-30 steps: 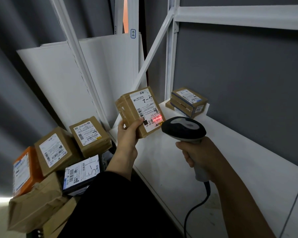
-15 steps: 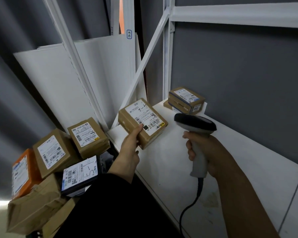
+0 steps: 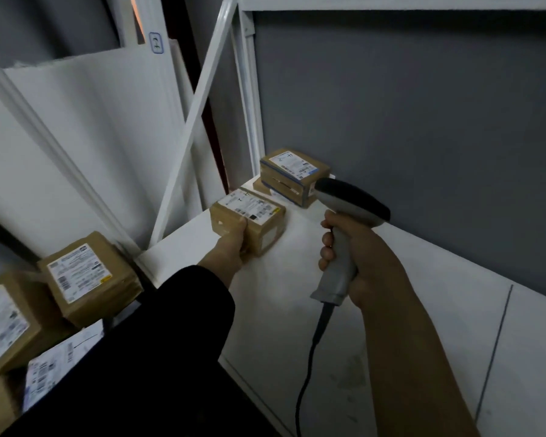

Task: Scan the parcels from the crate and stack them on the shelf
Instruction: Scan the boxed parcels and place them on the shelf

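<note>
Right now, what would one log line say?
left hand: grips parcel | right hand: holds scanner | parcel: at shelf, near stack

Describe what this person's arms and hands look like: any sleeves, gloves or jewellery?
Both hands are bare, without gloves. The left hand comes out of a long black sleeve ending at the wrist. Behind the right hand, the forearm is uncovered, with no sleeve in view. No rings, watch or markings show.

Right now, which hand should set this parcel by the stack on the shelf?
Left, I'd say. The left hand grips the brown parcel just short of the parcel stack on the white shelf; the right hand is wrapped around the barcode scanner.
</note>
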